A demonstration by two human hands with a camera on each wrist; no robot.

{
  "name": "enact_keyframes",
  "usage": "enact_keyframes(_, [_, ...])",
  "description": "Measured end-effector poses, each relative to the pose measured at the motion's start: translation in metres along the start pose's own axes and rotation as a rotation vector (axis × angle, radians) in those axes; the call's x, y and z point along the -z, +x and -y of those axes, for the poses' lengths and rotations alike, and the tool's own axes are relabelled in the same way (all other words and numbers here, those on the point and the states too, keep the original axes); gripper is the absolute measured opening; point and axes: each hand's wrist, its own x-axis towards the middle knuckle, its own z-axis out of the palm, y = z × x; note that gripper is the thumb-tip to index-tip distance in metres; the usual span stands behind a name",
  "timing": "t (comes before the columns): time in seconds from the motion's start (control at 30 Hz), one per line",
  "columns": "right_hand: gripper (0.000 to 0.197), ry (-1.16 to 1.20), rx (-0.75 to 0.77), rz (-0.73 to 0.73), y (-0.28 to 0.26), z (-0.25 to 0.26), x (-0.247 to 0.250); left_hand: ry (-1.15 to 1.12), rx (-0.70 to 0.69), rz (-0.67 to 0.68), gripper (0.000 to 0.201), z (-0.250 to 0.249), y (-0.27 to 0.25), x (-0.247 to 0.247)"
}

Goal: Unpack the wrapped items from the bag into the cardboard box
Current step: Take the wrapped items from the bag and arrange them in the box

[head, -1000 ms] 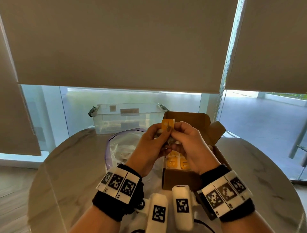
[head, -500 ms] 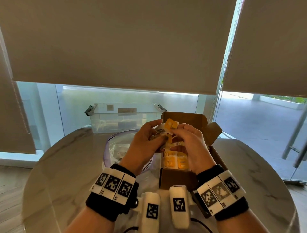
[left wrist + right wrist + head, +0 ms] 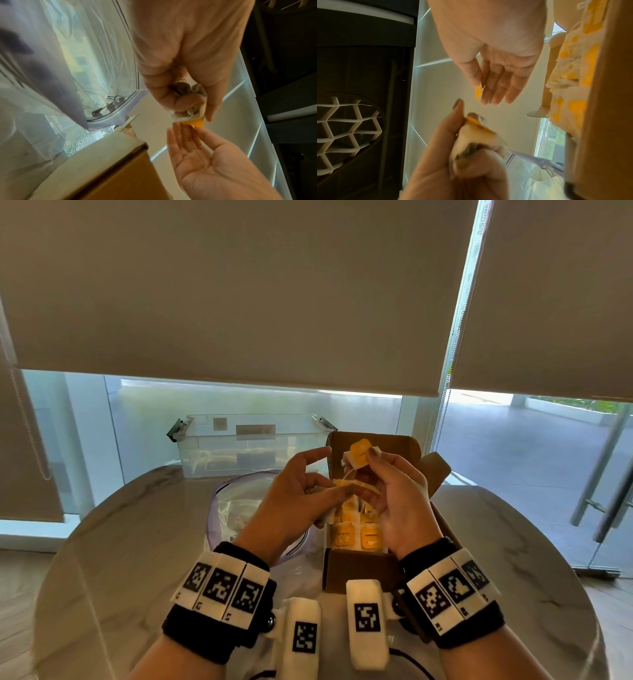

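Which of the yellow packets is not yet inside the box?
The packet pinched in the right hand, raised above the box. The other packets lie inside it.

forearms cut off below, wrapped items [image 3: 358,534] partly hidden by hands [image 3: 399,501]

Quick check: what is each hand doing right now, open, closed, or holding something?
Left hand: curled round a small wrapped item.
Right hand: pinching a yellow packet.

Both forearms are raised side by side; the left hand [image 3: 298,491] pinches with curled fingers, and the right hand [image 3: 397,494] pinches too.
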Motion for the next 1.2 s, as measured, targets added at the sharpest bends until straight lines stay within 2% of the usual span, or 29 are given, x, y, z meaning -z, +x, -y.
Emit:
enact_keyframes(0.07, [0.018,0.049,0.009,0.009,0.002,0.003,0.004,0.019,0.004,-0.02,0.037,0.001,0.0,0.002])
enact_keyframes(0.17, [0.015,0.087,0.005,0.044,0.004,0.009,0.01,-0.019,0.028,-0.123,0.018,0.005,0.003,0.006])
enact_keyframes(0.23, [0.025,-0.04,0.036,0.098,0.004,0.01,0.012,0.007,0.034,-0.152,0.012,0.004,0.003,0.007])
enact_keyframes(0.33, [0.033,-0.423,0.17,0.149,0.004,0.008,0.012,0.062,0.041,-0.17,0.007,0.001,0.001,0.006])
enact_keyframes(0.43, [0.044,-0.712,0.292,0.22,0.005,0.009,0.012,0.147,0.079,-0.091,0.017,0.0,0.0,0.004])
enact_keyframes(0.5, [0.045,-0.726,0.333,0.234,0.003,0.011,0.012,0.198,0.119,-0.011,0.015,-0.001,-0.001,0.002])
enact_keyframes(0.57, [0.038,-0.706,0.356,0.213,0.0,0.013,0.011,0.203,0.144,0.013,0.009,0.0,-0.002,0.0])
enact_keyframes(0.63, [0.029,-0.624,0.312,0.196,-0.003,0.016,0.009,0.16,0.153,-0.015,0.007,0.001,-0.001,0.0])
enact_keyframes(0.7, [0.021,-0.526,0.202,0.21,-0.007,0.02,0.008,0.106,0.147,-0.055,0.006,0.003,0.001,0.001])
enact_keyframes(0.83, [0.006,-0.605,0.041,0.265,-0.01,0.023,0.011,0.09,0.162,-0.047,0.006,0.003,0.0,0.001])
enact_keyframes(1.03, [0.01,-0.627,-0.018,0.059,-0.004,0.044,0.033,0.352,0.226,0.021,0.009,0.012,0.002,0.005])
enact_keyframes(1.13, [0.011,-0.806,-0.04,0.026,0.001,0.06,0.051,0.424,0.248,0.105,0.011,0.018,0.0,0.007])
enact_keyframes(1.2, [0.01,-0.978,-0.09,0.064,0.003,0.067,0.06,0.442,0.257,0.151,0.014,0.02,-0.001,0.008])
